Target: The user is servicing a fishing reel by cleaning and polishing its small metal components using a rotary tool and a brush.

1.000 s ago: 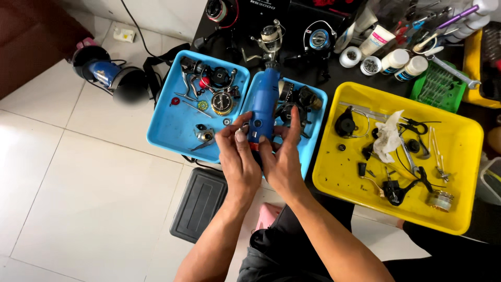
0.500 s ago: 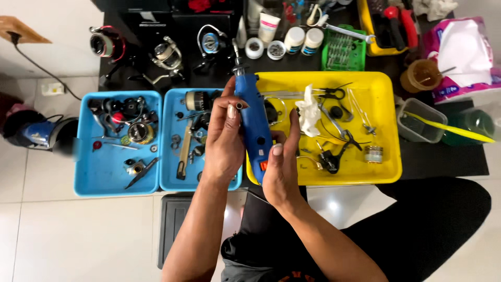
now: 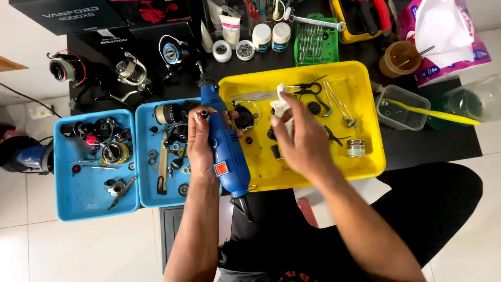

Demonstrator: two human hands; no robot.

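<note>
Seated person, viewed from above, working over three parts trays. Nearest the body, the left hand [image 3: 201,143] is wrapping its fingers and thumb tightly around a blue rotary tool [image 3: 222,138], which is lying lengthwise between the trays, its tip pointing away toward the black table [image 3: 438,141] and its cord end hanging back over the lap. The right hand [image 3: 302,138] is hovering over the yellow tray [image 3: 365,78], fingers loosely spread and curled, the fingertips touching a crumpled white tissue [image 3: 282,107]; whether they are pinching it cannot be told. Small dark reel parts, black scissors [image 3: 308,86] and a small glass jar [image 3: 356,148] are lying in the yellow tray. Left of the tool, two blue trays [image 3: 78,201] are sitting side by side, holding reel gears, spools and hand tools. Farther off, three fishing reels [image 3: 130,70] are standing on the table, beside small white pots [image 3: 262,36], a green bit holder [image 3: 313,42] and a clear plastic box [image 3: 402,107].
</note>
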